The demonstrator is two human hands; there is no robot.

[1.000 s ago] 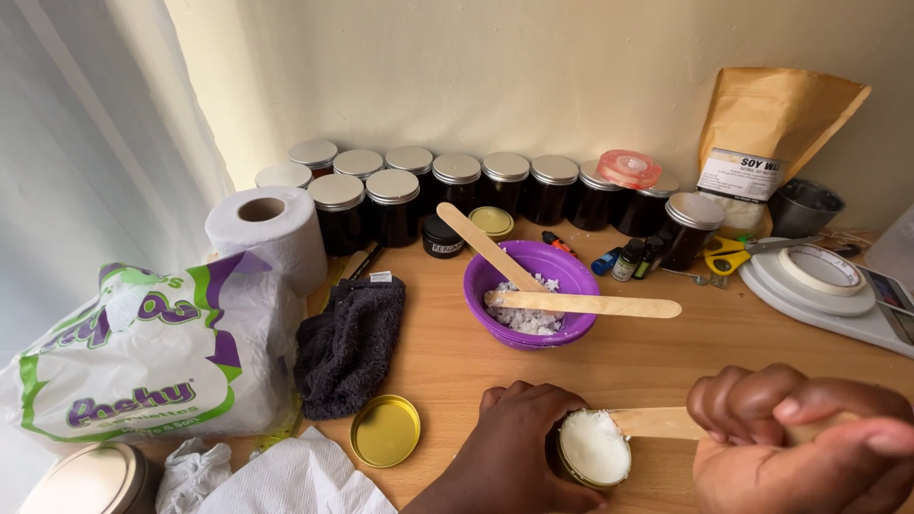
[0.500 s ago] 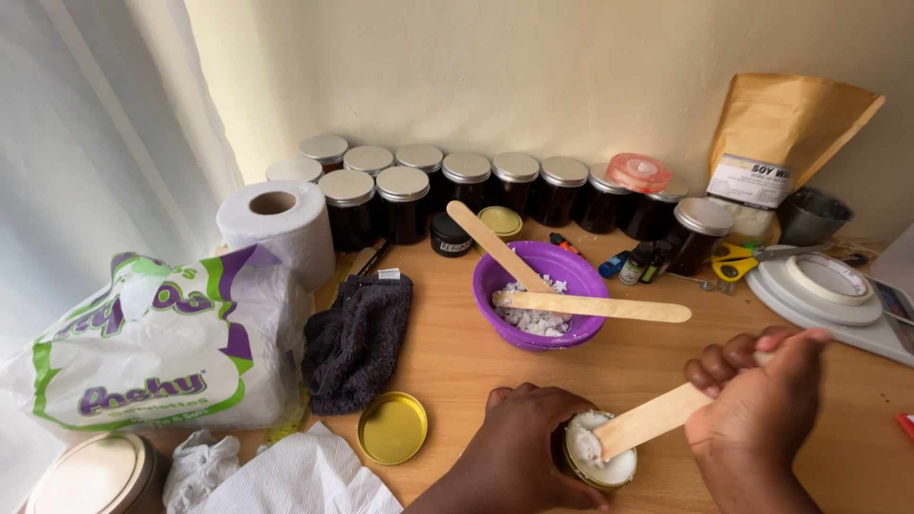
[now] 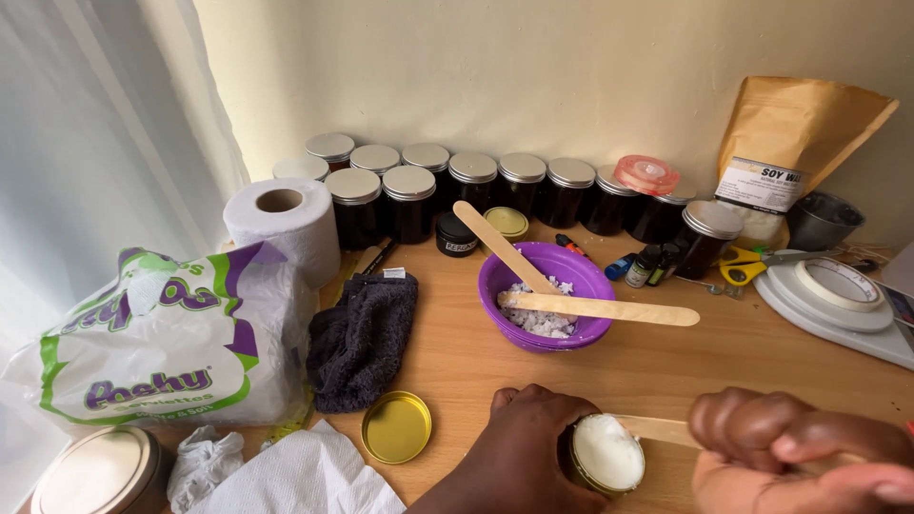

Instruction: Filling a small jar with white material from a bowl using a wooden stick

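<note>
My left hand (image 3: 519,455) is wrapped around a small dark jar (image 3: 606,454) filled level with white wax, near the table's front edge. My right hand (image 3: 798,457) grips a flat wooden stick (image 3: 655,430) whose end lies at the jar's rim. A gold lid (image 3: 397,426) lies open side up to the left of the jar. Behind them stands a purple bowl (image 3: 517,273) holding white flakes, with two wooden sticks (image 3: 603,307) resting across it.
Rows of dark lidded jars (image 3: 410,199) line the wall. A paper roll (image 3: 283,219), a plastic tissue pack (image 3: 167,333) and a dark cloth (image 3: 363,338) sit left. A brown pouch (image 3: 786,152), scissors (image 3: 748,263), small bottles (image 3: 646,266) and a white scale (image 3: 837,300) sit right.
My right hand has dropped lower and flatter, drawing the stick across the jar's top. The wax surface now looks smooth. My left hand stays on the jar.
</note>
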